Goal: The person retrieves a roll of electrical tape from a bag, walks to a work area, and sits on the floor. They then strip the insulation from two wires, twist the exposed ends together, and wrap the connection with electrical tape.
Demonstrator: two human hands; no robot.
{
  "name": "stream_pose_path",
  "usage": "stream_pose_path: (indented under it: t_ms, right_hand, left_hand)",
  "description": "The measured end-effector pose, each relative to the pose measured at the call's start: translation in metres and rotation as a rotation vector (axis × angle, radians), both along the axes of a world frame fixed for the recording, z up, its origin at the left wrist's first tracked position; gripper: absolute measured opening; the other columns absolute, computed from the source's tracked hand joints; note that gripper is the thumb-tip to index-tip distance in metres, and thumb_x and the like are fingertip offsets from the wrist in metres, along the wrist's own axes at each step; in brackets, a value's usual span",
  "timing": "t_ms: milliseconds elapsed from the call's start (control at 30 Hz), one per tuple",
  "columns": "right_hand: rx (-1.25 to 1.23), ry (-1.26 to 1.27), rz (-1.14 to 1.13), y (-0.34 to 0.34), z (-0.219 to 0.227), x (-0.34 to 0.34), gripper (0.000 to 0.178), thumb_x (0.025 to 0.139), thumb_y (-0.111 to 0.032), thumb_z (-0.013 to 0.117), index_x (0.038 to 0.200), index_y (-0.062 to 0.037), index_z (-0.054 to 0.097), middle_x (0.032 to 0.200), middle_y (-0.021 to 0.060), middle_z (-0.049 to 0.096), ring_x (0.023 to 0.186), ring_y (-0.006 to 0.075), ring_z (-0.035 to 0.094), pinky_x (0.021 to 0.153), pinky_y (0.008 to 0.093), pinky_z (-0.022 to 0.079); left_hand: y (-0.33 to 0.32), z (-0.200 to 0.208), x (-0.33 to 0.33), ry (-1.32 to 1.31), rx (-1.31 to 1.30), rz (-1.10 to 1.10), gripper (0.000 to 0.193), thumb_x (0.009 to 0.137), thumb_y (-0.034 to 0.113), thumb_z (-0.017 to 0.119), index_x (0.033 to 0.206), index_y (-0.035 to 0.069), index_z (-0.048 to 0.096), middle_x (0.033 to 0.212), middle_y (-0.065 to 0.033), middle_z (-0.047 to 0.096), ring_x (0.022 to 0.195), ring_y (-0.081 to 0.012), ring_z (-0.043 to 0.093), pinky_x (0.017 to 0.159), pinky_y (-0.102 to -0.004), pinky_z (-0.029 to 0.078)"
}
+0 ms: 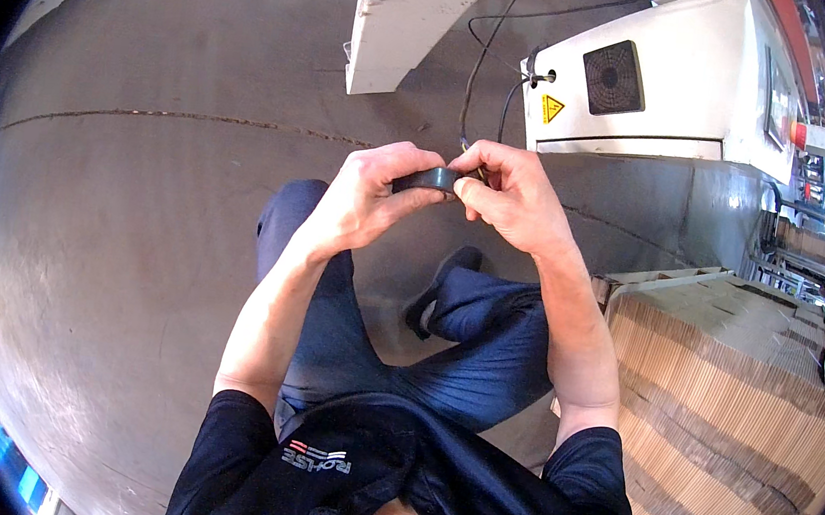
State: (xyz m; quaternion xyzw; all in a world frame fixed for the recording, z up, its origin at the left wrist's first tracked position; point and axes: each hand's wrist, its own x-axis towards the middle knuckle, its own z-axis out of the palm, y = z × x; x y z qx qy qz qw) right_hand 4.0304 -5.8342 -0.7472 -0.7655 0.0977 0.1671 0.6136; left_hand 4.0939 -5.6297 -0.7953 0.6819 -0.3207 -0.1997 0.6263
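A black, glossy, rounded object that looks like a roll of tape (429,180) is held up in front of my body, above the floor. My left hand (367,192) grips its left side, thumb below and fingers above. Against its right edge, my right hand (517,200) pinches with thumb and forefinger. The fingers of both hands almost meet there. Whether a loose end is lifted cannot be made out, since my right fingers cover that side.
A white machine cabinet (672,84) with a fan grille stands at the far right, and black cables (471,93) hang beside it. A white metal post (394,24) is ahead. Stacked flat cardboard (718,410) rises close on my right. Grey floor (131,258) lies to the left.
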Motion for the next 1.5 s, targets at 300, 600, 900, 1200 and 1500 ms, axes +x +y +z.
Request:
stream_pose_path:
  t_ms: [300, 600, 900, 1200, 1500]
  right_hand:
    - [0.012, 0.058, -0.03, 0.004, 0.003, 0.002, 0.017, 0.092, 0.0, 0.058, 0.104, 0.0029, 0.069, 0.079, 0.0026, 0.066, 0.065, 0.0059, 0.06, 0.055, 0.0203, 0.046]
    - [-0.279, -0.363, -0.033, 0.021, 0.009, -0.004, 0.014, 0.089, -0.002, 0.071, 0.103, 0.0008, 0.072, 0.083, 0.0014, 0.065, 0.068, 0.0061, 0.056, 0.06, 0.0218, 0.045]
    - [-0.398, -0.458, -0.099, 0.008, 0.01, -0.006, 0.013, 0.086, -0.004, 0.076, 0.098, 0.0013, 0.073, 0.079, 0.0051, 0.066, 0.065, 0.0073, 0.055, 0.058, 0.0245, 0.043]
    - [-0.461, -0.257, -0.056, 0.051, 0.033, 0.02, 0.015, 0.088, -0.005, 0.069, 0.101, 0.0009, 0.073, 0.088, 0.0116, 0.073, 0.077, 0.0164, 0.067, 0.072, 0.032, 0.053]
    - [-0.475, -0.409, 0.007, 0.017, 0.004, -0.007, 0.009, 0.083, 0.004, 0.063, 0.089, 0.0058, 0.057, 0.079, 0.0114, 0.057, 0.075, 0.0214, 0.055, 0.073, 0.0344, 0.047]
  left_hand:
    - [0.013, 0.005, 0.001, 0.214, -0.014, -0.002, 0.024, 0.087, 0.011, 0.078, 0.108, 0.001, 0.071, 0.091, -0.0054, 0.069, 0.079, -0.0125, 0.064, 0.07, -0.0293, 0.051]
    - [0.021, 0.005, -0.005, -0.03, 0.048, 0.181, 0.025, 0.084, 0.007, 0.079, 0.106, 0.001, 0.07, 0.087, -0.0076, 0.068, 0.078, -0.0158, 0.064, 0.07, -0.0303, 0.051]
    - [-0.008, 0.008, -0.012, -0.409, 0.128, 0.287, 0.028, 0.078, 0.001, 0.078, 0.105, 0.003, 0.07, 0.084, -0.011, 0.065, 0.074, -0.0267, 0.063, 0.067, -0.0342, 0.051]
    - [0.027, 0.021, -0.004, -0.75, 0.227, 0.317, 0.015, 0.076, 0.013, 0.067, 0.091, 0.009, 0.066, 0.089, -0.0108, 0.066, 0.086, -0.0325, 0.065, 0.077, -0.0442, 0.055]
    - [0.001, 0.02, -0.029, -0.703, 0.041, 0.272, 0.016, 0.076, 0.009, 0.069, 0.081, 0.0, 0.056, 0.082, -0.0134, 0.056, 0.081, -0.0337, 0.055, 0.07, -0.045, 0.046]
